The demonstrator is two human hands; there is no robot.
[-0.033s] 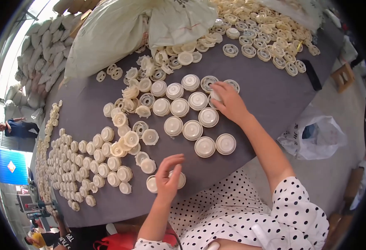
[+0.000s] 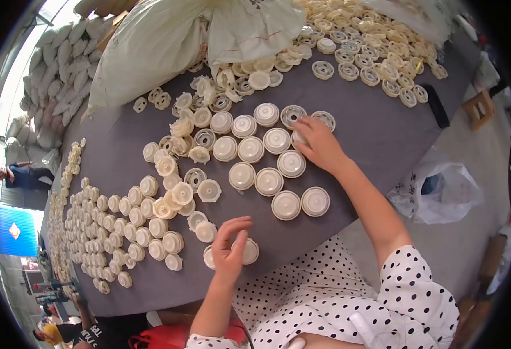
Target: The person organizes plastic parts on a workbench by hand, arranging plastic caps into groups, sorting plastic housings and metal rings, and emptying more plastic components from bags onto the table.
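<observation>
Landmark: the grey table (image 2: 377, 139), which carried everything and ran away from the person toward the far sacks.

Left hand: the left hand (image 2: 230, 249) lay at the near edge of the table, fingers bent and loosely spread over a pair of round caps (image 2: 248, 251); it touched them from above, and whether it truly pinched one could not be told (the fingers hid the cap beneath).

Right hand: the right hand (image 2: 319, 145) reached further up the table, palm down, fingers narrowed onto one cream cap at the end of a row; the cap was mostly covered, so the grip itself could not be judged.

Laid-out caps: a cluster of flat-topped caps (image 2: 269, 181) sat mid-table between the two hands, each touching or just beside its neighbours, tops up, probably so that they could be counted or checked at a glance.

Sorted rows: along the left side of the table, tight rows of small caps (image 2: 121, 224) lay on edge, packed one against the next, apparently to save room.

Loose heap: at the far side of the table lay an unsorted heap of ring-shaped pieces (image 2: 366, 52), tumbled any way up, likely just as poured.

Sack: a pale woven sack (image 2: 168, 41) slumped on the far left of the table, its mouth toward the heap.

Beside the table: a white plastic bag (image 2: 435, 192) lay on the floor off the table's right edge.
</observation>
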